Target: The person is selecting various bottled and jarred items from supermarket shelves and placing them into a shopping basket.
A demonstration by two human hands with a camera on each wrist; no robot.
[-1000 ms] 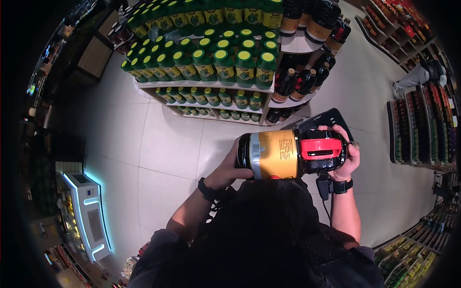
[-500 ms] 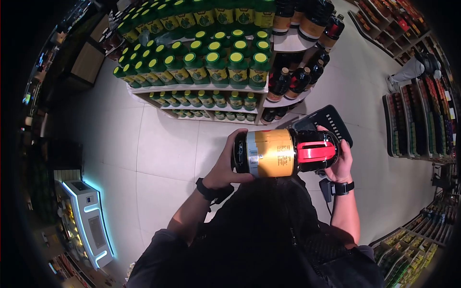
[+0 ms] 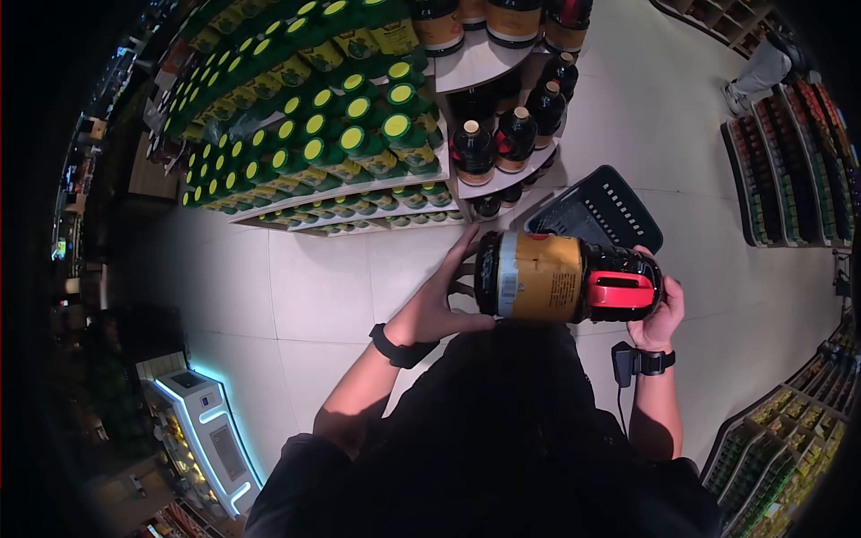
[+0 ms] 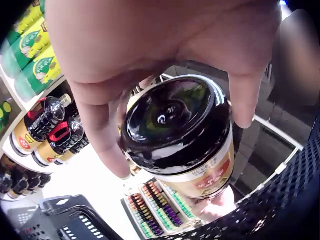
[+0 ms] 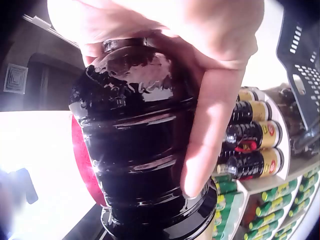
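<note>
A large dark bottle [image 3: 543, 278] with an orange-yellow label and red handle lies sideways in front of the torso in the head view. My right hand [image 3: 659, 309] grips its neck end; in the right wrist view the fingers wrap the dark, ribbed upper part [image 5: 145, 135]. Around the base, my left hand [image 3: 435, 300] spreads its thumb and fingers. In the left wrist view, a gap shows between that palm and the glossy bottle base [image 4: 170, 112], with the fingertips right beside its sides.
Beyond the bottle, a dark shopping basket [image 3: 641, 224] stands on the pale floor [image 3: 323, 291]. A shelf unit holds rows of green bottles [image 3: 314, 148] and, at its end, dark bottles [image 3: 516, 139]. Another person's leg [image 3: 758, 72] shows at far right, near more shelves [image 3: 789, 170].
The head view has turned, so the shelf unit slid left and more of the basket shows. The left hand's fingers have loosened and spread at the bottle's base; the right hand keeps its hold.
</note>
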